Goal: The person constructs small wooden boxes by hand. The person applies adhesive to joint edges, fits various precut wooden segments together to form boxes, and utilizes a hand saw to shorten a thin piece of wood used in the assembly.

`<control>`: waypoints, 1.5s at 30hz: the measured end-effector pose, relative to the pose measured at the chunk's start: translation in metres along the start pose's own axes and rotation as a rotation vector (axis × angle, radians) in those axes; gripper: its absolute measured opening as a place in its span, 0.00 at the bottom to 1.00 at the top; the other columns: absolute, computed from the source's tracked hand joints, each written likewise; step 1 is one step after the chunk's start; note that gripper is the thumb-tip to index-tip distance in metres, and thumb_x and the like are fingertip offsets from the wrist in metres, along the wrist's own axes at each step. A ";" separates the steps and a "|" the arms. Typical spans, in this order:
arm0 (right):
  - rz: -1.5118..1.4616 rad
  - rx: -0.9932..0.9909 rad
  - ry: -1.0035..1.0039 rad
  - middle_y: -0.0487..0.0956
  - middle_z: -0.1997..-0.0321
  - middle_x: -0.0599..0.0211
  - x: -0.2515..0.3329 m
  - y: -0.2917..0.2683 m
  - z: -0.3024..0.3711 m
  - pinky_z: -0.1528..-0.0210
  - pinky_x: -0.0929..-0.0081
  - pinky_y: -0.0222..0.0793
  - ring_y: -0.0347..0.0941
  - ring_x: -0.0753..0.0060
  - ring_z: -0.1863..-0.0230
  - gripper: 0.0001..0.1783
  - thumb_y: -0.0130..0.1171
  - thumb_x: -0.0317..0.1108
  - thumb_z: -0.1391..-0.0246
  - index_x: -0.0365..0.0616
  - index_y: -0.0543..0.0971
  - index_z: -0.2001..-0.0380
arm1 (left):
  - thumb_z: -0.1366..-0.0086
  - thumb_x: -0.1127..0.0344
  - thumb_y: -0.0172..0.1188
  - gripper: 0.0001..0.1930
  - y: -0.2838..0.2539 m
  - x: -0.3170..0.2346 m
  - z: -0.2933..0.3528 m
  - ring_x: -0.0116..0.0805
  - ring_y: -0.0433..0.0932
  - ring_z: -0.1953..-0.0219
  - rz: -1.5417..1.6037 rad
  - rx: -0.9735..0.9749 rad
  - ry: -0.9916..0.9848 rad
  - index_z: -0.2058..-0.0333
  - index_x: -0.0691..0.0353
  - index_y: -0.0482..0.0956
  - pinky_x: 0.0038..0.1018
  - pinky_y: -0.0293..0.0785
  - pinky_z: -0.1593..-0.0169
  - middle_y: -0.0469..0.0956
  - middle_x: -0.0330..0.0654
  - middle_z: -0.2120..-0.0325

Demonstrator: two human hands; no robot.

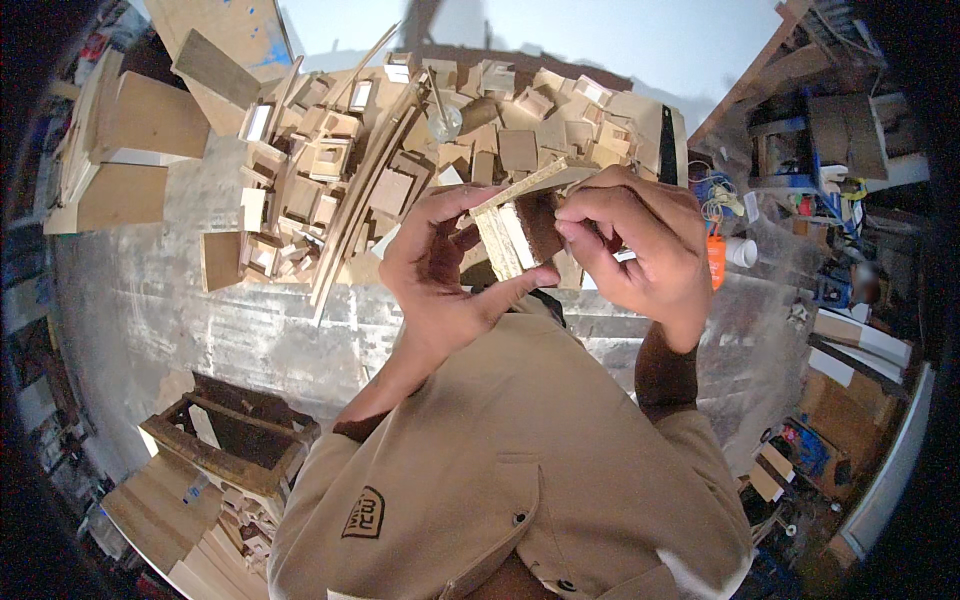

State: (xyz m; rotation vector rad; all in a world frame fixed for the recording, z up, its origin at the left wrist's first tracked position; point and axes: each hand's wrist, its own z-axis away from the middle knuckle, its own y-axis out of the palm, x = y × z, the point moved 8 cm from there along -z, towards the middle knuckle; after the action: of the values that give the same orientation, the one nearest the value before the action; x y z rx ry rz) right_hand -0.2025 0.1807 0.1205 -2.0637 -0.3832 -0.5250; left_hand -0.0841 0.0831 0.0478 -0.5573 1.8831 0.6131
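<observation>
Two bare hands meet near the middle of the view, and between them is one small box-like assembly of chipboard pieces with a white edge and a dark brown face (518, 232). The left hand (440, 265) wraps around its left side, the thumb pressed under the lower edge and the fingers curled over the top. The right hand (640, 245) pinches the right side, fingertips closed on the brown face. The piece is held up in front of the chest, above the grey concrete floor (200, 320).

Farther off lies one large heap of cut wooden offcuts and small open boxes (420, 140), too many to count, with several long thin strips (350, 220) leaning across it. At the far left stand two big pale boards (140, 150). At the near left sits one dark rectangular wooden frame (235, 435). To the right, just beyond the right hand, stands one orange bottle (716, 260) beside one white cup (742, 251).
</observation>
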 end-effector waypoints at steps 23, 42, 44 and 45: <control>-0.607 -0.574 0.341 0.80 0.73 0.57 -0.014 -0.027 0.023 0.77 0.80 0.75 0.78 0.74 0.78 0.07 0.58 0.22 0.44 0.31 0.76 0.62 | 0.56 0.72 0.78 0.35 -0.024 0.026 -0.005 0.31 0.78 0.54 0.438 -0.032 -0.191 0.50 0.69 0.71 0.28 0.73 0.48 0.79 0.45 0.57; -0.307 -0.351 0.263 0.83 0.71 0.65 -0.007 -0.036 0.013 0.71 0.83 0.73 0.79 0.78 0.72 0.05 0.64 0.20 0.50 0.39 0.82 0.68 | 0.55 0.76 0.76 0.32 -0.021 0.011 -0.024 0.31 0.78 0.54 0.284 0.008 -0.201 0.51 0.71 0.71 0.28 0.74 0.50 0.79 0.46 0.58; -0.177 -0.311 0.241 0.83 0.71 0.66 0.006 -0.036 0.001 0.72 0.82 0.73 0.79 0.77 0.74 0.07 0.65 0.21 0.53 0.42 0.82 0.68 | 0.55 0.77 0.77 0.32 -0.021 0.007 -0.025 0.31 0.78 0.54 0.232 0.007 -0.173 0.51 0.71 0.71 0.28 0.74 0.50 0.79 0.47 0.57; -0.111 -0.289 0.228 0.83 0.71 0.66 0.011 -0.035 -0.005 0.72 0.82 0.73 0.79 0.77 0.74 0.08 0.66 0.21 0.54 0.43 0.82 0.69 | 0.56 0.77 0.77 0.33 -0.021 0.004 -0.025 0.31 0.78 0.54 0.206 0.000 -0.153 0.51 0.71 0.71 0.28 0.75 0.50 0.79 0.47 0.58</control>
State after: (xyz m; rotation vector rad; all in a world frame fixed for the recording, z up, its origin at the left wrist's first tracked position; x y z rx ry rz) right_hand -0.2103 0.1950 0.1542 -2.2351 -0.3013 -0.9187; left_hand -0.0898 0.0505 0.0494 -0.3080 1.8074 0.7682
